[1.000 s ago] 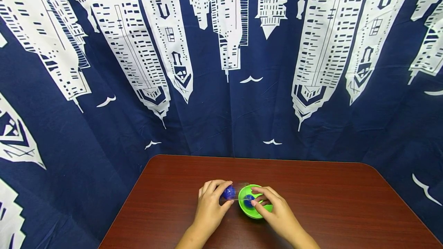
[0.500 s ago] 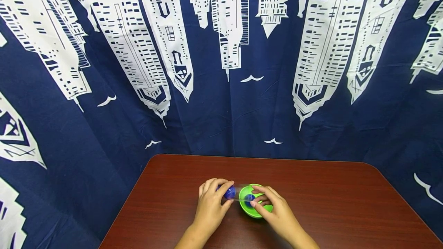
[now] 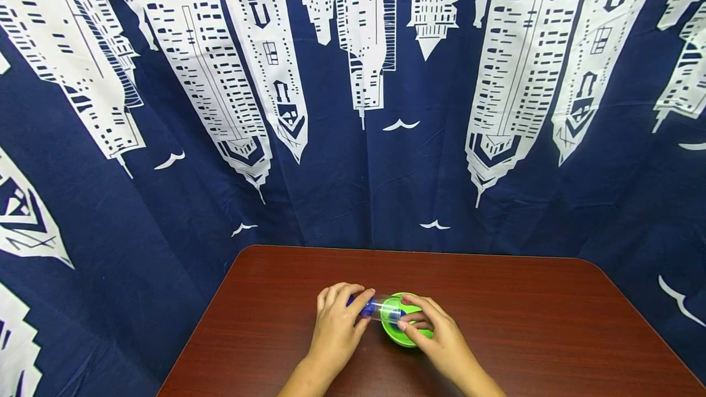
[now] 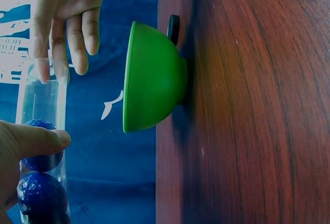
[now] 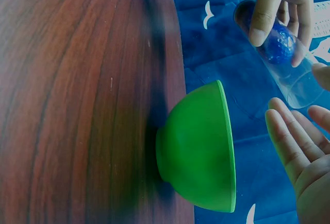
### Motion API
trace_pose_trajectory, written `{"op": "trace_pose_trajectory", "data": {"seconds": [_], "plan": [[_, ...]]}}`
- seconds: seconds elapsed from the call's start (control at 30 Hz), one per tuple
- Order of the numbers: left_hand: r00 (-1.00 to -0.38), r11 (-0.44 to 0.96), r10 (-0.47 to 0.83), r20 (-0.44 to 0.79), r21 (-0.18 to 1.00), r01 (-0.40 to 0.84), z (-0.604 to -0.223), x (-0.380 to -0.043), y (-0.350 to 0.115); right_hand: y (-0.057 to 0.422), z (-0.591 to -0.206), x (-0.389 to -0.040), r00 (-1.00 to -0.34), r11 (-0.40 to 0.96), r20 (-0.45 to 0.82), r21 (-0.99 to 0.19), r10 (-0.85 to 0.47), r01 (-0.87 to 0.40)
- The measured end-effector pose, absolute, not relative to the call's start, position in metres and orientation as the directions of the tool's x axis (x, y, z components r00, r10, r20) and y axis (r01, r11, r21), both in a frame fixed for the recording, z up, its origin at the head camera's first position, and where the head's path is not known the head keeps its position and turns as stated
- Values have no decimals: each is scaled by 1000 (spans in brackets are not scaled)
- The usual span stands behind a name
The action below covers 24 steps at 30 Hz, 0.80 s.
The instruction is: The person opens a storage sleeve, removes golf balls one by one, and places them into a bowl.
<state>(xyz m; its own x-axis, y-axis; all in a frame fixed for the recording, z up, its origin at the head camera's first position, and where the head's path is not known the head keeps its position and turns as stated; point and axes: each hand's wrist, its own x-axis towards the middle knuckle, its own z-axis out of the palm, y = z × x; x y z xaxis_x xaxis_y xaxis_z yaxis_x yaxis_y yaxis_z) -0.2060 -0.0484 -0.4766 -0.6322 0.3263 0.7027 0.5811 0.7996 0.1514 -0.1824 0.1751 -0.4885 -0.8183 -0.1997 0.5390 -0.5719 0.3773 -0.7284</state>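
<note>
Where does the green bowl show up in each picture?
Head: green bowl, low, just right of centre, partly behind the right hand.
Left wrist: green bowl, just above centre.
Right wrist: green bowl, right of centre, slightly low.
Shared landmark: the clear tube gripped by the left hand.

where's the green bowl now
In the head view, the green bowl stands on the table, low and right of centre, partly hidden by the right hand.

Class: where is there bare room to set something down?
The reddish-brown wooden table shows bare patches right of the right hand, left of the left hand, and along the back edge. Crowded: the middle, around the green rounded bowl, small black disc and held clear plastic tube.
</note>
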Motion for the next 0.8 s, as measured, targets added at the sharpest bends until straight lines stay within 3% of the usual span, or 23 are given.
{"op": "trace_pose_trajectory", "data": {"seconds": [0.8], "plan": [[-591, 785, 343, 731, 123, 607, -477, -207, -48, 171, -494, -182, -864, 341, 476, -795, -163, -502]]}}
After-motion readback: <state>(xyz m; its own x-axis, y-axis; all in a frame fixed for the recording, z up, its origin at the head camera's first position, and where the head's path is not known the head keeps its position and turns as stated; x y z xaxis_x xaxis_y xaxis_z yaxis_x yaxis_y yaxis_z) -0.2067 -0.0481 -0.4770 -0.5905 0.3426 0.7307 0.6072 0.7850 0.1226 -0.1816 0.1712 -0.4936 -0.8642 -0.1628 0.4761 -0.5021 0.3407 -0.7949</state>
